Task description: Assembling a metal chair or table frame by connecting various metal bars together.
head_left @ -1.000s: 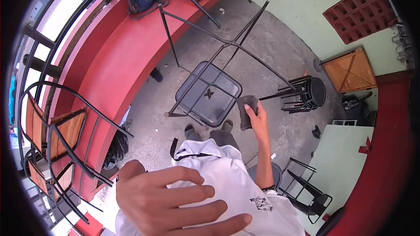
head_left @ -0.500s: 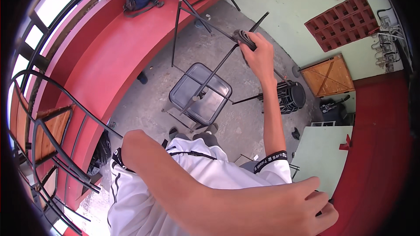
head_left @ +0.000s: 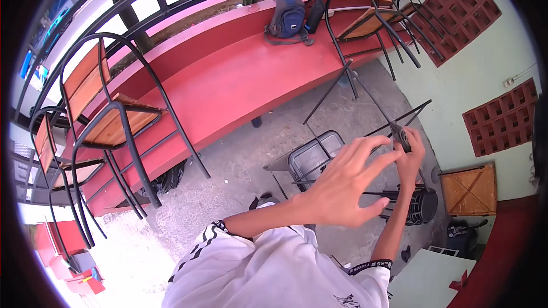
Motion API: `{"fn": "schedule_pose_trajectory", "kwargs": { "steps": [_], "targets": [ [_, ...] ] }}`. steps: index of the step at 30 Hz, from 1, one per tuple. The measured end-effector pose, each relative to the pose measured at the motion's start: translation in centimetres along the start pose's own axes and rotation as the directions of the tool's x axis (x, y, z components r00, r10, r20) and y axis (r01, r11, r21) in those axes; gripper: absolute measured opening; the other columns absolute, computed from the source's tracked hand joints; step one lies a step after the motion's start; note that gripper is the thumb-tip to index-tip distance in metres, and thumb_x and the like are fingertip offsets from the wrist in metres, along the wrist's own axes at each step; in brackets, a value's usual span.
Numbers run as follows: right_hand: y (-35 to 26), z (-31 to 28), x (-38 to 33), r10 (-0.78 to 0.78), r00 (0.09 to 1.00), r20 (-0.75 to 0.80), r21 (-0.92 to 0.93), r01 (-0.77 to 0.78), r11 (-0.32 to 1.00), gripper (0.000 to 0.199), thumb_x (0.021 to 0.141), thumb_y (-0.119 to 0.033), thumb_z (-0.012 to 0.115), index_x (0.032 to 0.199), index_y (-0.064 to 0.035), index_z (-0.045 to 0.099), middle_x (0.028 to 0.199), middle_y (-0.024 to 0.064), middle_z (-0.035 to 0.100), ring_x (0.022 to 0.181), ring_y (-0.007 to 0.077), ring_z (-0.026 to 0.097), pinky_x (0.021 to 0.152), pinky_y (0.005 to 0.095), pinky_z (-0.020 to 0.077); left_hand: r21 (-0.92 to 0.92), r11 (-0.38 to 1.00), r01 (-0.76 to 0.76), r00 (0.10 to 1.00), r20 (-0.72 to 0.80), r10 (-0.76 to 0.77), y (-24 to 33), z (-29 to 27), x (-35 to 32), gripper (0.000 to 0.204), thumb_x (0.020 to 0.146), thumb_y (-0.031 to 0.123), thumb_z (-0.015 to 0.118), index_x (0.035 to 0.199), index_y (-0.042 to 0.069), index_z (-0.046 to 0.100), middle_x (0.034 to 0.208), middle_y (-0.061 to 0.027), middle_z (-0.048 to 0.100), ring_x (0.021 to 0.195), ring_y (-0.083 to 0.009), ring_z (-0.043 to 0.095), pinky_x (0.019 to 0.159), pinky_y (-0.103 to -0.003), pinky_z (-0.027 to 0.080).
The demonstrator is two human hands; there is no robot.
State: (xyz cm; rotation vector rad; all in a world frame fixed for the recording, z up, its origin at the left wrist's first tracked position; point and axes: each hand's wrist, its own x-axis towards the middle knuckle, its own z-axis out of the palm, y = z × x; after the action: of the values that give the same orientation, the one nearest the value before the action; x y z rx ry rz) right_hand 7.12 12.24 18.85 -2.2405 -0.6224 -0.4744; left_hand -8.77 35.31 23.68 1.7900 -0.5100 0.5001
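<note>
Bright daylight pours in from upper left (sky blown out), edges bend fisheye-style, black vignette.

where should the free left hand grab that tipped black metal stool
Best on one of the thin black legs of the stool, probably from the person's left. The stool is tipped, its legs pointing up and out, and they are slim enough for fingers to wrap. The right hand already grips one leg end; the left hand is open beside it.

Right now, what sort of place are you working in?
Probably an outdoor cafe terrace or balcony seating area: black metal chairs with orange wooden seats stand on a long red ledge under a black railing, and an upturned black metal stool sits on the concrete floor.
</note>
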Motion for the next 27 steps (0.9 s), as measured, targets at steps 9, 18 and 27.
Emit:
{"fn": "schedule_pose_trajectory", "kwargs": {
  "steps": [9, 18, 27],
  "targets": [
    [-0.6, 0.4, 0.3, -0.027, 0.999, -0.035, -0.078, 0.024, 0.997, 0.024, 0.077, -0.001, 0.070, 0.101, 0.0031, 0.071, 0.100, 0.0108, 0.069, 0.080, 0.0239, 0.066, 0.073, 0.0314, 0.0491, -0.449, 0.845, 0.291, 0.936, -0.051, -0.349, -7.5, 5.5, -6.4, 0.042, 0.100, 0.005, 0.059, 0.141, 0.011, 0.062, 0.097, -0.0098, 0.068, 0.088, -0.0136, 0.065, 0.079, -0.029, 0.052],
    [0.3, 0.2, 0.0, 0.026, 0.995, -0.099, -0.022, -0.029, 0.999, 0.018, 0.076, -0.004, 0.071, 0.090, 0.0067, 0.067, 0.089, 0.0124, 0.066, 0.072, 0.0226, 0.062, 0.067, 0.0301, 0.0470, -0.363, 0.876, 0.317, 0.936, -0.032, -0.352, -10.4, 6.2, -7.3, 0.048, 0.097, 0.001, 0.058, 0.144, 0.011, 0.060, 0.085, -0.0024, 0.069, 0.051, -0.0056, 0.039, 0.051, -0.025, 0.034],
    [0.7, -0.1, 0.4, 0.097, 0.983, -0.157, 0.084, -0.085, 0.993, 0.024, 0.076, -0.014, 0.078, 0.084, 0.0046, 0.065, 0.078, 0.0119, 0.059, 0.064, 0.0243, 0.056, 0.061, 0.0350, 0.0429, -0.330, 0.844, 0.423, 0.887, -0.036, -0.459, -11.5, 7.2, -7.7, 0.032, 0.099, 0.002, 0.053, 0.125, 0.005, 0.071, 0.053, 0.0035, 0.038, 0.048, -0.0040, 0.036, 0.046, -0.026, 0.029]
  ]
}}
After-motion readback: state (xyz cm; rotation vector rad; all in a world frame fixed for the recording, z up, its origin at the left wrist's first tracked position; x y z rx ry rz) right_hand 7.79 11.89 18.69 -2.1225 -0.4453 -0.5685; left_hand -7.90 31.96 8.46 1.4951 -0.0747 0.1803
